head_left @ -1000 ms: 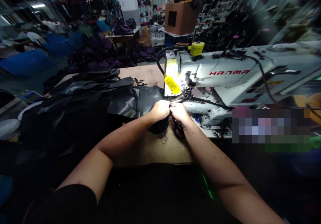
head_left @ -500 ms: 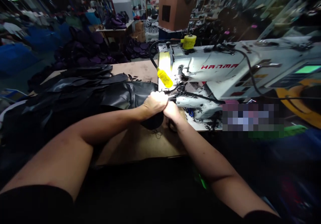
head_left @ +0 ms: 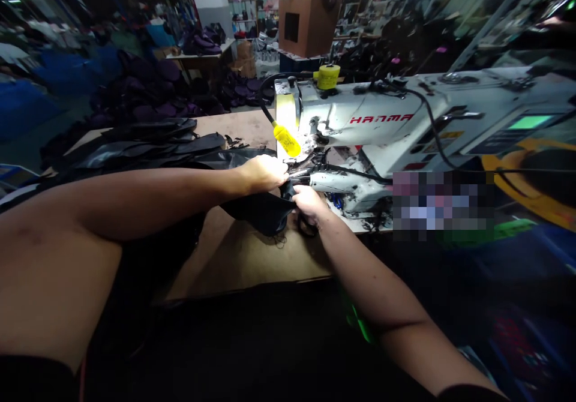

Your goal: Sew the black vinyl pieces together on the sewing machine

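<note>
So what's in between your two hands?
In the head view, a bunched fold of the black material lies between the left hand and the right hand, with the right hand's fingers on it.

A single camera worn on the person's head looks forward and down, close over the left hand (head_left: 263, 174) and right hand (head_left: 308, 204) mid-view, with a sewing machine (head_left: 373, 117) toward 2 o'clock.

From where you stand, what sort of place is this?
It looks like a sewing workshop: an industrial sewing machine, stacks of cut black material, and piles of purple pieces behind.
</note>
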`<state>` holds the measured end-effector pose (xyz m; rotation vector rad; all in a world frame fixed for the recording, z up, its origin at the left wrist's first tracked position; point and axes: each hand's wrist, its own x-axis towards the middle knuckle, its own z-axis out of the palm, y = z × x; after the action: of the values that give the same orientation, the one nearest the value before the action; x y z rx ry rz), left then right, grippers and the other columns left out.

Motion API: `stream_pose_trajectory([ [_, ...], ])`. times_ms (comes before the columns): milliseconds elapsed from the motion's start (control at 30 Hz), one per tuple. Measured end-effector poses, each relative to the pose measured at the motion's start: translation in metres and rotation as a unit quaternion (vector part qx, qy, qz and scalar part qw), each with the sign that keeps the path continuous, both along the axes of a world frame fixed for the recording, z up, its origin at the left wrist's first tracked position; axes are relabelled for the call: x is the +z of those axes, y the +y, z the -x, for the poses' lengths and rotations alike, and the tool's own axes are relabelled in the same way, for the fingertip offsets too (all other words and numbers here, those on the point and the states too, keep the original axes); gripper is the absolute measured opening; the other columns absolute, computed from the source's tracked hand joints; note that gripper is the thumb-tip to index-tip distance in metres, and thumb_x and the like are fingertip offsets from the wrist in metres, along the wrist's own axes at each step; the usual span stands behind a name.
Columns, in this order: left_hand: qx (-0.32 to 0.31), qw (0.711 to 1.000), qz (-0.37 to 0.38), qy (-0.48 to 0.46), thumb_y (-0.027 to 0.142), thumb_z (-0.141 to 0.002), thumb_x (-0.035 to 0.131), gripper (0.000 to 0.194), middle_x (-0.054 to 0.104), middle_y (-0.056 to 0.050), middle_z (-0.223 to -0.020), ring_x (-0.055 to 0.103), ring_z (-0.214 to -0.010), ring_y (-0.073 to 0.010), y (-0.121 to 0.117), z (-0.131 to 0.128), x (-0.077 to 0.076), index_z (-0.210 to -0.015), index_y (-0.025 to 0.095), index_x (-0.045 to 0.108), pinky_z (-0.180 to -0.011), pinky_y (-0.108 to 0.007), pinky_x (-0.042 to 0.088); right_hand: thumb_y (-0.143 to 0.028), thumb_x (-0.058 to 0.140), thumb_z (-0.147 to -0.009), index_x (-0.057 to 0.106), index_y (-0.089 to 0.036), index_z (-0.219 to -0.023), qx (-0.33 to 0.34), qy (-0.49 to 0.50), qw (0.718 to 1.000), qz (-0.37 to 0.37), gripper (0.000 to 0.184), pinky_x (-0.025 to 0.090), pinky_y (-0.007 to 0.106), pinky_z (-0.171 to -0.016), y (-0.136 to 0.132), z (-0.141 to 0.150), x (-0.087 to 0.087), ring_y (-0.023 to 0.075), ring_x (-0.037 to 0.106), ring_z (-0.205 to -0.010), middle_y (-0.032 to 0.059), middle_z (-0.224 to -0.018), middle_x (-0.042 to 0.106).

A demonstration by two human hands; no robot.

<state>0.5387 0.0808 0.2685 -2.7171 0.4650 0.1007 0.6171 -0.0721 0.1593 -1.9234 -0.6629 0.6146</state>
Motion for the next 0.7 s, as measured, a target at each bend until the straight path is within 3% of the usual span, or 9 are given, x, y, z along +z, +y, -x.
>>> stream_pose_trajectory([
  [167, 0.017, 0.996, 0.008, 0.082, 0.018, -0.099, 0.048, 0.031, 0.077, -0.016, -0.101, 0.07, -0.09, -0.0242, -0.006, -0.001, 0.0, -0.103, 0.013, 0.078, -0.083, -0.034, 0.048, -0.013, 0.054, -0.073, 0.06, -0.02, -0.068, 0.0, -0.068, 0.996, 0.057, 0.011, 0.046, 0.025, -0.062, -0.012, -0.001, 0.001, 0.0171, 0.059, -0.064, 0.0016, -0.068, 0.066],
  [267, 0.065, 0.99, 0.031, 0.117, 0.023, -0.098, 0.053, 0.028, 0.079, -0.013, -0.104, 0.071, -0.091, -0.0226, -0.006, -0.005, -0.002, -0.106, 0.016, 0.079, -0.082, -0.03, 0.049, -0.014, 0.056, -0.074, 0.064, -0.02, -0.077, 0.023, 0.045, 0.997, 0.057, 0.011, 0.051, 0.027, -0.059, -0.016, -0.002, 0.004, 0.018, 0.063, -0.059, 0.0034, -0.072, 0.07],
  [367, 0.085, 0.987, 0.059, 0.122, 0.031, -0.094, 0.061, 0.026, 0.08, -0.011, -0.101, 0.071, -0.083, -0.0211, -0.007, -0.006, -0.004, -0.103, 0.016, 0.08, -0.074, -0.027, 0.048, -0.011, 0.056, -0.075, 0.068, -0.02, -0.092, 0.018, 0.189, 0.982, 0.009, 0.023, 0.058, 0.03, -0.061, -0.016, 0.002, 0.007, 0.0191, 0.071, -0.064, 0.0058, -0.089, 0.076],
  [500, 0.084, 0.984, 0.096, 0.126, 0.034, -0.085, 0.073, 0.023, 0.08, -0.011, -0.093, 0.071, -0.075, -0.0212, -0.015, -0.006, -0.003, -0.095, 0.015, 0.082, -0.07, -0.027, 0.049, -0.008, 0.055, -0.075, 0.069, -0.02, -0.099, 0.019, 0.241, 0.97, -0.036, 0.03, 0.063, 0.03, -0.065, -0.011, 0.006, 0.005, 0.0187, 0.075, -0.074, 0.0054, -0.099, 0.077],
  [700, 0.183, 0.977, 0.09, 0.069, 0.015, -0.093, 0.057, 0.028, 0.079, -0.018, -0.105, 0.074, -0.093, -0.0268, -0.042, -0.015, -0.01, -0.105, 0.008, 0.081, -0.084, -0.031, 0.055, -0.008, 0.05, -0.079, 0.069, -0.019, -0.096, -0.008, 0.181, 0.982, -0.043, 0.028, 0.065, 0.034, -0.064, 0.009, -0.01, -0.013, 0.018, 0.072, -0.067, 0.0063, -0.095, 0.076],
])
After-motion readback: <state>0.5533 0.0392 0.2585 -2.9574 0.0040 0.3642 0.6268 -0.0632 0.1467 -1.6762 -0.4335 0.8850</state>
